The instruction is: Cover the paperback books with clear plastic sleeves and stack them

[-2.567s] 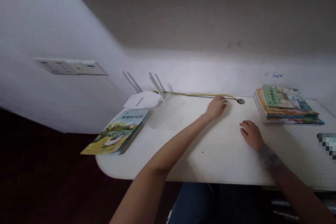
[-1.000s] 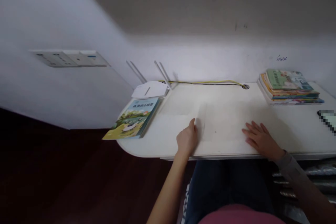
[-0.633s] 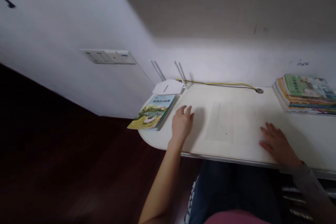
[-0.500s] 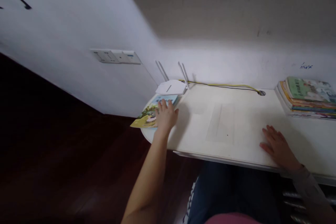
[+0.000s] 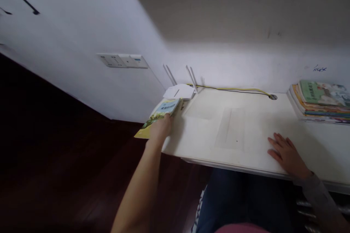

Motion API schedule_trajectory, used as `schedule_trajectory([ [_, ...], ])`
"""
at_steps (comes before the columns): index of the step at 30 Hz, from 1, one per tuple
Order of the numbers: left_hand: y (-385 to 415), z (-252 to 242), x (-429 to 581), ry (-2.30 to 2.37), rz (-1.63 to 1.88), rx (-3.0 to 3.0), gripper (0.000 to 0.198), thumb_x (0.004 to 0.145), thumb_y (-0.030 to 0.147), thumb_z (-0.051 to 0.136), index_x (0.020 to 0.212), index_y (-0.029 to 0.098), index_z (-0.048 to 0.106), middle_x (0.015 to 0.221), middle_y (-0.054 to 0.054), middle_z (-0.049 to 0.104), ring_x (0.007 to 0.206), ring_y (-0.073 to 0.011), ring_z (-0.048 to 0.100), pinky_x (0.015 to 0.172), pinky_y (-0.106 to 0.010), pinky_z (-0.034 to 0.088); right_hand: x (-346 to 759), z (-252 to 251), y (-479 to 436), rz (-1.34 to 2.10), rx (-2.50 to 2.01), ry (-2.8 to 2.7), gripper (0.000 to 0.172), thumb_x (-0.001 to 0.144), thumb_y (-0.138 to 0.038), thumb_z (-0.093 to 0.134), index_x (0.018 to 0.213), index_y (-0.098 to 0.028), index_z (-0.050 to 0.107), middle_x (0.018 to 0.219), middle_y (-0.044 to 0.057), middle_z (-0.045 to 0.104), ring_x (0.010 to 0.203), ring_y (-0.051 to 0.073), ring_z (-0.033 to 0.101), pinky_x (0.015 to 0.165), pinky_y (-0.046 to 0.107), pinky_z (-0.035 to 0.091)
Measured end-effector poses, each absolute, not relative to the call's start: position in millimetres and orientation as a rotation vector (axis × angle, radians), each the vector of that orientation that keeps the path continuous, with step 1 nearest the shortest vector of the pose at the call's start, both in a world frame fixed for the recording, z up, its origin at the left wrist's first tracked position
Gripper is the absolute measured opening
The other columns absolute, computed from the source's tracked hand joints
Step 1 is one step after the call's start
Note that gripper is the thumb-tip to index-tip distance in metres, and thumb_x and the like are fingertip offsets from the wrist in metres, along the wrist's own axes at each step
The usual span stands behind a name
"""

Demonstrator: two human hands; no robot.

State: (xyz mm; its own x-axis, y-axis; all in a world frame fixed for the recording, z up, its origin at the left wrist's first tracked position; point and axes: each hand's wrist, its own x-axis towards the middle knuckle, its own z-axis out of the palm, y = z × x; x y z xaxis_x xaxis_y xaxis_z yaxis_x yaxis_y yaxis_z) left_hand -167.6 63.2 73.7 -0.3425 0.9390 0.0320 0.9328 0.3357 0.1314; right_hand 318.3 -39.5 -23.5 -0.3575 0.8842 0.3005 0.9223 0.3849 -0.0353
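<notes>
A thin picture book [image 5: 164, 111] with a blue and yellow illustrated cover lies at the desk's left end, its lower left corner sticking out past the edge. My left hand [image 5: 160, 128] is closed on its right side, thumb near the cover; some fingers are hidden. That side looks slightly raised off the surface. My right hand [image 5: 287, 154] rests palm down near the front of the white desk [image 5: 202, 134], fingers apart, holding nothing.
Just behind the book sits a white router [image 5: 179, 91] with upright antennas. A yellow and black cable [image 5: 235, 89] runs along the wall to a round cable hole [image 5: 272, 97]. Several stacked books [image 5: 322, 102] stand at the right. Wall sockets [image 5: 123, 61] are at left.
My left hand has gone from lying spread on the cover to gripping the book's right side, moving left and nearer me. The book has tilted and turned slightly. My right hand has barely shifted.
</notes>
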Motion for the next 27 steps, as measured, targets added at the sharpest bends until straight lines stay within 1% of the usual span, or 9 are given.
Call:
schedule_trajectory([
  [3, 65, 92, -178, 2.558, 0.081, 1.767, 0.046, 0.087, 0.045, 0.033, 0.101, 0.011, 0.061, 0.095, -0.02, 0.068, 0.086, -0.0327, 0.064, 0.074, -0.04, 0.045, 316, -20, -41, -0.184, -1.601, -2.364, 0.049, 0.092, -0.047, 0.037, 0.128, -0.018, 0.052, 0.138, 0.017, 0.046, 0.129, 0.029, 0.04, 0.101, 0.05, 0.032],
  [8, 51, 132, -174, 2.81, 0.104, 1.651, 0.038, 0.093, 0.032, 0.022, 0.104, 0.016, 0.055, 0.095, -0.011, 0.067, 0.09, -0.0303, 0.06, 0.073, -0.04, 0.044, 313, -17, -41, -0.157, -1.621, -2.367, 0.046, 0.093, -0.044, 0.038, 0.128, -0.018, 0.052, 0.139, 0.017, 0.045, 0.129, 0.029, 0.039, 0.102, 0.049, 0.031],
  [11, 39, 154, -152, 2.779, 0.689, 1.647, 0.031, 0.093, 0.038, 0.029, 0.103, 0.022, 0.054, 0.094, 0.0, 0.066, 0.09, -0.0218, 0.057, 0.075, -0.033, 0.043, 311, -16, -42, -0.169, -1.627, -2.355, 0.045, 0.093, -0.043, 0.038, 0.128, -0.018, 0.052, 0.139, 0.017, 0.045, 0.129, 0.029, 0.039, 0.103, 0.049, 0.03],
  [13, 36, 156, -126, 2.398, 1.243, 1.561, 0.027, 0.089, 0.041, 0.039, 0.104, 0.025, 0.054, 0.089, 0.004, 0.064, 0.084, -0.0158, 0.055, 0.072, -0.026, 0.042, 311, -16, -42, -0.18, -1.622, -2.347, 0.045, 0.093, -0.042, 0.038, 0.127, -0.018, 0.053, 0.138, 0.016, 0.045, 0.129, 0.029, 0.038, 0.102, 0.049, 0.03],
  [15, 37, 147, -89, 1.786, 1.558, 1.342, 0.035, 0.082, 0.047, 0.05, 0.104, 0.021, 0.056, 0.082, 0.003, 0.064, 0.074, -0.013, 0.055, 0.065, -0.023, 0.043, 310, -15, -42, -0.194, -1.617, -2.35, 0.044, 0.093, -0.042, 0.037, 0.128, -0.018, 0.052, 0.138, 0.016, 0.046, 0.129, 0.028, 0.039, 0.102, 0.048, 0.03],
  [17, 38, 128, -45, 1.283, 1.481, 1.147, 0.044, 0.068, 0.051, 0.063, 0.094, 0.016, 0.06, 0.075, 0.0, 0.064, 0.068, -0.014, 0.057, 0.061, -0.024, 0.044, 310, -15, -41, -0.207, -1.616, -2.364, 0.044, 0.093, -0.041, 0.037, 0.128, -0.018, 0.052, 0.138, 0.016, 0.046, 0.129, 0.028, 0.038, 0.102, 0.048, 0.03],
  [19, 37, 104, -1, 1.004, 1.291, 0.996, 0.048, 0.064, 0.05, 0.068, 0.094, 0.014, 0.06, 0.072, -0.001, 0.064, 0.064, -0.0147, 0.058, 0.059, -0.024, 0.044, 310, -15, -41, -0.218, -1.623, -2.377, 0.043, 0.093, -0.041, 0.038, 0.127, -0.018, 0.053, 0.138, 0.016, 0.046, 0.129, 0.029, 0.038, 0.101, 0.048, 0.03],
  [23, 30, 59, 58, 0.914, 1.146, 0.832, 0.045, 0.065, 0.046, 0.07, 0.093, 0.013, 0.06, 0.066, 0.0, 0.063, 0.054, -0.0109, 0.055, 0.052, -0.021, 0.041, 312, -15, -40, -0.241, -1.626, -2.406, 0.041, 0.093, -0.035, 0.039, 0.127, -0.017, 0.052, 0.137, 0.017, 0.046, 0.129, 0.029, 0.039, 0.101, 0.048, 0.031],
  [27, 34, 35, 64, 1.005, 1.143, 0.892, 0.045, 0.065, 0.049, 0.068, 0.09, 0.013, 0.059, 0.064, 0.001, 0.061, 0.052, -0.0095, 0.051, 0.051, -0.021, 0.04, 312, -16, -40, -0.241, -1.613, -2.401, 0.04, 0.092, -0.034, 0.04, 0.126, -0.016, 0.053, 0.139, 0.017, 0.045, 0.129, 0.029, 0.039, 0.102, 0.049, 0.03],
])
